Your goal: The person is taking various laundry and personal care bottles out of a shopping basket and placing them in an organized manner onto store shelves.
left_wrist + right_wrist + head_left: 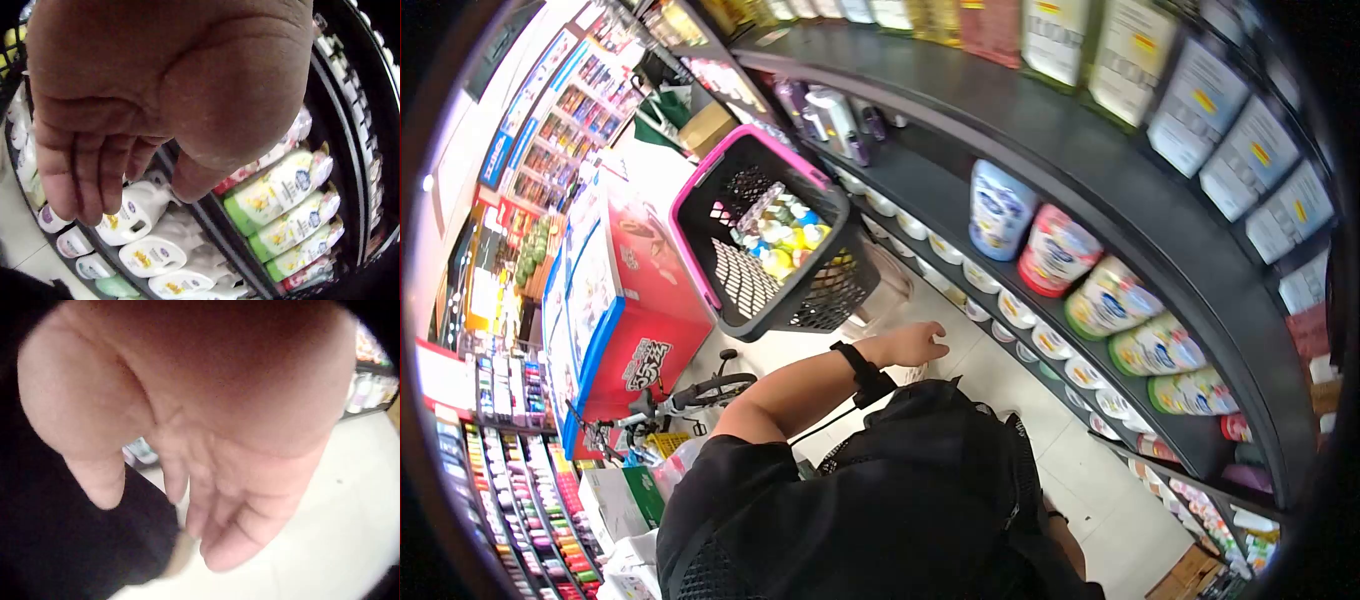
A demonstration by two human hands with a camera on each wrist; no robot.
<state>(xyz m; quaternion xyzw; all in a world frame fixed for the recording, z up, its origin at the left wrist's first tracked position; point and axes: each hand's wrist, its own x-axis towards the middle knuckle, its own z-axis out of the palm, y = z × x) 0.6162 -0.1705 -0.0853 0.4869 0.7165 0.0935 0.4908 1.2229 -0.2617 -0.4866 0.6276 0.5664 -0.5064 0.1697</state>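
Note:
My left hand (pixel 912 344) reaches forward over the floor, with nothing in its grip. In the left wrist view its fingers (pixel 84 169) bend loosely downward, and white bottles (pixel 153 255) on a low shelf show behind them. Pouches with green bottoms (pixel 275 190) stand on the shelf to the right of the thumb in that view. My right hand (pixel 206 437) hangs beside the dark clothing, its fingers relaxed and holding nothing. In the head view only the right forearm (pixel 1065 548) shows; the hand is hidden behind the body.
A black shopping basket with a pink rim (pixel 690 190) stands ahead, with several bottles inside. Along the right runs a dark shelf (pixel 1040 130) with a blue pouch (pixel 1000 210) and a red pouch (pixel 1057 250). A red display box (pixel 650 320) and a bicycle (pixel 700 393) are at left.

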